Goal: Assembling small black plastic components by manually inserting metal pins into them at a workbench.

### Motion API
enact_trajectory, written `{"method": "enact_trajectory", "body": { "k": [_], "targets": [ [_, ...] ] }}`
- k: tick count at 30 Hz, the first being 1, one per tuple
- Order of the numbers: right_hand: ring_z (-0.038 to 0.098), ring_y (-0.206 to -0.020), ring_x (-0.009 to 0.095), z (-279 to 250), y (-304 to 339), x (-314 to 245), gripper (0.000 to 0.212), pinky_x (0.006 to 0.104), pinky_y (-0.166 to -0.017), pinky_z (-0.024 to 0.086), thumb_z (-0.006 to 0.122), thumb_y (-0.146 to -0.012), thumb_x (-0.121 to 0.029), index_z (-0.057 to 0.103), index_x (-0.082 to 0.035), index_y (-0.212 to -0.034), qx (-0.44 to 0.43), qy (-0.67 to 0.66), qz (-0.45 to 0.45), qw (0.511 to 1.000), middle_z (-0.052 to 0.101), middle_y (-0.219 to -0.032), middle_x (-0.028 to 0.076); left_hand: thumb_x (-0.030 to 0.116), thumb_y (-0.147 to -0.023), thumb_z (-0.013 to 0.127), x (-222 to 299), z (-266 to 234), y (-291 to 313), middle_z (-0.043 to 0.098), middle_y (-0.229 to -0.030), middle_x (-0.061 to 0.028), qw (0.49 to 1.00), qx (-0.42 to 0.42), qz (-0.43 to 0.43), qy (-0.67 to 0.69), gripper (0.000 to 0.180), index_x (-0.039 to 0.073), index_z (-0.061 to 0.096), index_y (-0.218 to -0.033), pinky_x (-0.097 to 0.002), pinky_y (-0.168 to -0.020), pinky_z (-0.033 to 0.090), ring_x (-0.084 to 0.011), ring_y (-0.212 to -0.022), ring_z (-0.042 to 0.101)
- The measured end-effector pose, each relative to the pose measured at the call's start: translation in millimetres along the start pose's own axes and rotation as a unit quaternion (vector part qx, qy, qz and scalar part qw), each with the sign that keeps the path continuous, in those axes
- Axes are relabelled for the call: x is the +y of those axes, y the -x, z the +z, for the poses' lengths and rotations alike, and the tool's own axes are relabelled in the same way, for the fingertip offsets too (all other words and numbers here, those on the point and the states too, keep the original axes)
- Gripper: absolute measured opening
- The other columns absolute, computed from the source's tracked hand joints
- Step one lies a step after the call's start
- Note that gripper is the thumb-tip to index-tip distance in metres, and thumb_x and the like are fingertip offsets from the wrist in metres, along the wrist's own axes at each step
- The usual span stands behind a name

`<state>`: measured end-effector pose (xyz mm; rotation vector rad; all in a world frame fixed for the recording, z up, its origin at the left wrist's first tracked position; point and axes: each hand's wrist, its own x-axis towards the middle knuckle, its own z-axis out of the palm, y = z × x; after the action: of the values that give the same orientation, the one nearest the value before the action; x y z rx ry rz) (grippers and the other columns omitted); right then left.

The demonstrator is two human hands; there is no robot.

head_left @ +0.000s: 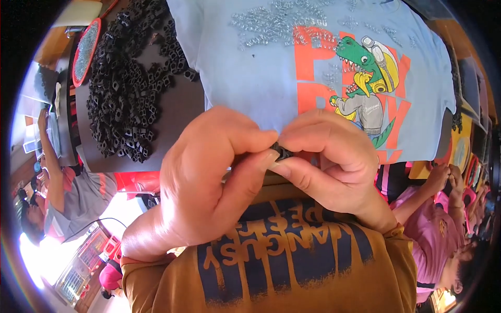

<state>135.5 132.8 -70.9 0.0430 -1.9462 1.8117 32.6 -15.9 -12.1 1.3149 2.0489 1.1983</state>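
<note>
Both my hands meet in front of my chest over the near edge of the work surface. My left hand [206,169] pinches a small black plastic piece [283,152] between thumb and forefinger. From the other side, my right hand [336,148] grips the same piece with its thumb and forefinger, and the fingertips cover most of it. Beyond them, a light blue printed T-shirt [250,91] lies spread out. Many small metal coil springs [282,23] are scattered across its far part. Left of the shirt is a large heap of small black plastic parts with square openings [125,99].
The heap sits on a dark tabletop [182,117]. At its far left is a red-rimmed oval tray [77,83] full of small shiny pieces. Co-workers sit close on both sides: one in grey [86,195] at left, one in pink [430,224] at right.
</note>
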Motion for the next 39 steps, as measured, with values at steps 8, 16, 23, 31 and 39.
{"method": "enact_trajectory", "body": {
  "k": [8,16,23,31,39],
  "targets": [
    [0.052,-0.055,0.012,1.6,1.0,-3.5,0.010,0.0236,-0.048,0.038,0.070,-0.075,-0.001,0.064,-0.001,-0.083,0.012,-0.057,0.053,0.997,0.059,-0.069,0.005,-0.005,-0.084,0.055,0.8,-0.6,-0.6,0.052,-0.089,-0.0090,1.000,-0.006,0.004,0.020,0.013,-0.003,0.056,-0.097,-0.0219,-0.066,0.040,-0.0130,-0.076,0.050],
    [0.053,-0.057,0.009,-4.3,0.8,-3.4,0.010,0.0217,-0.046,0.038,0.070,-0.076,-0.001,0.066,-0.001,-0.085,-0.011,-0.108,0.056,0.993,0.061,-0.072,0.004,-0.006,-0.083,0.054,20.1,-17.0,-13.7,0.054,-0.088,-0.0110,0.943,-0.049,-0.229,0.238,0.012,-0.006,0.056,-0.095,-0.0214,-0.059,0.045,-0.0137,-0.067,0.060],
    [0.057,-0.075,0.016,-9.2,1.3,-6.7,0.019,0.0258,-0.064,0.044,0.071,-0.073,0.007,0.060,0.005,-0.088,-0.062,-0.072,0.076,0.993,0.061,-0.086,0.011,-0.006,-0.076,0.061,5.4,-14.5,-15.6,0.058,-0.083,-0.0129,0.990,-0.078,0.064,-0.094,0.015,-0.003,0.058,-0.091,-0.0274,-0.060,0.045,-0.0192,-0.071,0.059],
    [0.058,-0.078,0.017,-6.5,5.4,-6.0,0.019,0.0264,-0.065,0.045,0.070,-0.073,0.007,0.060,0.006,-0.089,-0.029,-0.147,0.087,0.985,0.062,-0.088,0.012,-0.005,-0.070,0.068,6.8,-5.0,-3.8,0.060,-0.089,-0.0166,0.986,-0.028,0.113,-0.117,0.031,-0.004,0.058,-0.099,-0.0319,-0.063,0.049,-0.0239,-0.073,0.061],
    [0.054,-0.063,0.009,-2.9,1.3,-2.6,0.010,0.0219,-0.052,0.039,0.071,-0.076,0.001,0.063,0.000,-0.083,0.022,-0.195,0.116,0.974,0.061,-0.075,0.005,0.003,-0.067,0.077,-17.0,9.2,-1.5,0.057,-0.087,-0.0161,0.953,0.041,0.218,-0.207,0.046,-0.003,0.051,-0.106,-0.0337,-0.052,0.048,-0.0257,-0.062,0.058]
  ]
}}
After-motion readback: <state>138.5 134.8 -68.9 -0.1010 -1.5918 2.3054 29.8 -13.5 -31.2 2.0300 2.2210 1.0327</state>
